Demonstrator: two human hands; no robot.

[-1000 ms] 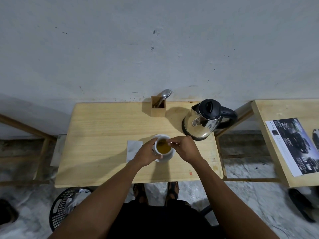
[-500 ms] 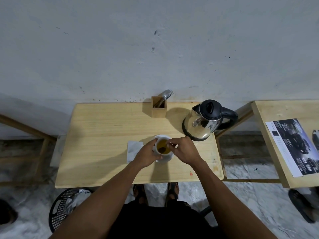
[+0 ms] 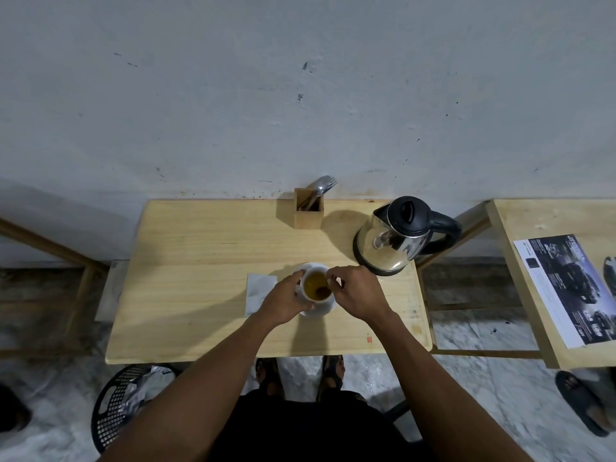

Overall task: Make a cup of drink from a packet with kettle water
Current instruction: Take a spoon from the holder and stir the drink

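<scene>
1 cup (image 3: 315,285), left hand (image 3: 283,303) fingers gripping | right hand (image 3: 358,295) pinching, maybe teabag string | 1 kettle (image 3: 396,236)

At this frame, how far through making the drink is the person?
Water looks poured: the cup holds amber liquid and the kettle stands back on the table. In hand: the left hand steadies the cup while the right hand pinches something above a dark lump in it, likely a tea bag. Left: finishing steeping.

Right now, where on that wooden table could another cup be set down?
The light wooden table is bare left of the white paper napkin and along its near edge. It is crowded around the white cup, both hands, the steel kettle and the wooden cutlery box.
</scene>
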